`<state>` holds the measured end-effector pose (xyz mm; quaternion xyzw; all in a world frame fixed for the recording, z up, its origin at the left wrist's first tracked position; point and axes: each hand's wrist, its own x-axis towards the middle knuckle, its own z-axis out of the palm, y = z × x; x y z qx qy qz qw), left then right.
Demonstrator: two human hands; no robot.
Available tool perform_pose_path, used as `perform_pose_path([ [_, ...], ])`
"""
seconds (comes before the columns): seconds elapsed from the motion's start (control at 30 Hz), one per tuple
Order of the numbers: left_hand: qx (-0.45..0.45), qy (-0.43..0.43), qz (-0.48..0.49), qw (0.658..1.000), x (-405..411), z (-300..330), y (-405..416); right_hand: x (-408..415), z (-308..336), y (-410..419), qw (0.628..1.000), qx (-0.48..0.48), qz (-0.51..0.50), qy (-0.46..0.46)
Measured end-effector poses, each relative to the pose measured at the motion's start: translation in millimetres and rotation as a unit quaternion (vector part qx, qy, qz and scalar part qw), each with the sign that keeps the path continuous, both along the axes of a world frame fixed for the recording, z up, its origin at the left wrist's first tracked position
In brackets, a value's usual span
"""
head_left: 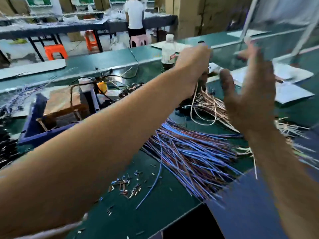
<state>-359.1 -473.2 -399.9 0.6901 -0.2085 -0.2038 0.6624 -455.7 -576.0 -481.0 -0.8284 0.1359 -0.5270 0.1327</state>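
My left hand (193,64) reaches far over the green bench (155,209) and grips a dark upright object (201,42) whose black top sticks out above the fist; what it is cannot be told. A pale wire (194,107) hangs from the fist in a loop. To the right, my right hand (250,97) is raised and blurred, fingers spread, holding nothing. Below both hands a fanned bundle of blue and brown wires (189,152) lies on the bench. A heap of copper-coloured wires (211,102) lies just under the left hand.
A plastic bottle (168,50) with dark liquid stands behind my left hand. A blue bin (32,130) with cardboard sits at left. Cut wire bits (126,185) and a loose blue wire (151,185) lie near the front edge. A person (134,14) stands at a far table.
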Motion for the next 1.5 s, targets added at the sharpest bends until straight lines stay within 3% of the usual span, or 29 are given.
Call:
perform_pose_path([
  [0.1,-0.109,0.108,-0.044,0.987,-2.4,7.2,-23.7,5.5,-1.2,-2.7,0.977,0.103,0.137,0.124],
  [0.17,-0.170,0.147,-0.065,0.972,-0.2,12.2,-34.6,4.2,-5.9,-11.5,0.963,0.155,0.186,0.121],
  [0.27,-0.237,0.183,-0.058,0.952,6.7,16.4,-41.4,-2.9,-9.3,-29.2,0.911,0.281,0.292,0.082],
  [0.43,-0.321,0.244,-0.038,0.914,23.1,12.3,-46.3,-20.6,6.6,-64.3,0.924,0.281,0.251,0.069],
  [0.53,-0.250,0.216,0.008,0.944,34.5,0.2,-54.5,-30.0,16.5,-83.1,0.953,0.206,0.192,0.107],
  [0.63,-0.205,0.239,0.065,0.947,48.4,-23.7,-65.8,-40.2,13.8,-103.1,0.974,0.098,0.094,0.181],
  [0.83,-0.176,0.301,0.105,0.931,60.5,-76.4,-76.4,-44.2,-11.9,-104.5,0.951,0.058,-0.080,0.293],
  [0.9,-0.177,0.310,0.109,0.928,62.2,-85.5,-78.4,-47.4,-10.7,-101.1,0.956,0.043,-0.117,0.265],
  [1.03,-0.206,0.302,0.087,0.927,60.0,-80.8,-80.5,-61.3,20.2,-97.0,0.985,-0.015,-0.138,0.106],
  [1.1,-0.186,0.286,0.080,0.937,58.5,-79.9,-80.9,-56.1,22.7,-103.3,0.974,-0.012,-0.135,0.179],
  [1.17,-0.133,0.265,0.079,0.952,59.8,-85.0,-75.7,-44.6,9.4,-110.4,0.926,0.014,-0.159,0.342],
  [1.23,-0.098,0.256,0.070,0.959,64.8,-92.2,-66.7,-37.4,-11.0,-110.6,0.877,0.049,-0.166,0.448],
  [1.37,-0.062,0.255,0.034,0.964,66.7,-91.9,-45.4,-33.7,-42.8,-101.8,0.876,0.057,-0.159,0.452],
  [1.5,-0.070,0.152,0.050,0.985,64.8,-74.0,-13.9,-23.2,-37.8,-83.4,0.915,0.072,-0.169,0.359],
])
